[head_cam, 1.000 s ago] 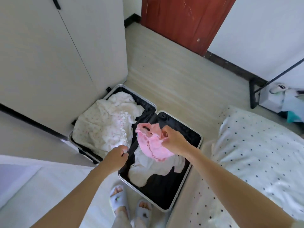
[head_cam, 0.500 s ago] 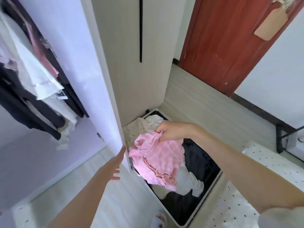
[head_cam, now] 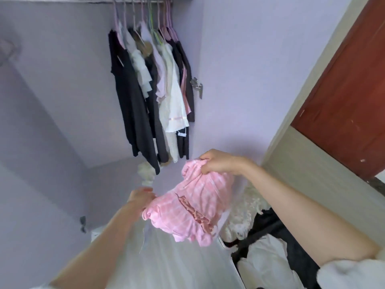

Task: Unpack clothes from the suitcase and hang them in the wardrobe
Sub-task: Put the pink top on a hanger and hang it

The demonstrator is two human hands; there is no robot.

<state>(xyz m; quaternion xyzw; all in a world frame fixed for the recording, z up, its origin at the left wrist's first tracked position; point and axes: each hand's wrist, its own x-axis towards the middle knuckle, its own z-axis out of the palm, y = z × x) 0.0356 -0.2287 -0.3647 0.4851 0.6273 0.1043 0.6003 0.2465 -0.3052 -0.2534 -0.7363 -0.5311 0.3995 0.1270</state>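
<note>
A pink checked garment point(head_cam: 193, 207) with a darker ruffle hangs bunched between both my hands in front of the open wardrobe point(head_cam: 62, 101). My right hand point(head_cam: 218, 162) grips its upper edge. My left hand point(head_cam: 140, 197) pinches its lower left edge. The open suitcase point(head_cam: 277, 253) lies at the lower right, with white clothes in it against a black lining. Inside the wardrobe, several dark, white and pale pink garments point(head_cam: 154, 97) hang from a rail point(head_cam: 125, 1) on hangers.
The wardrobe's open door point(head_cam: 245, 69) stands just right of the hanging clothes, with a metal hinge point(head_cam: 196, 85) on its edge. A red-brown room door point(head_cam: 350, 80) is at the far right. Pale floor shows below my left arm.
My view has swung up from the suitcase to the wardrobe's inside. The pink garment has risen out of the suitcase, and my left hand, empty before, has now taken hold of its edge.
</note>
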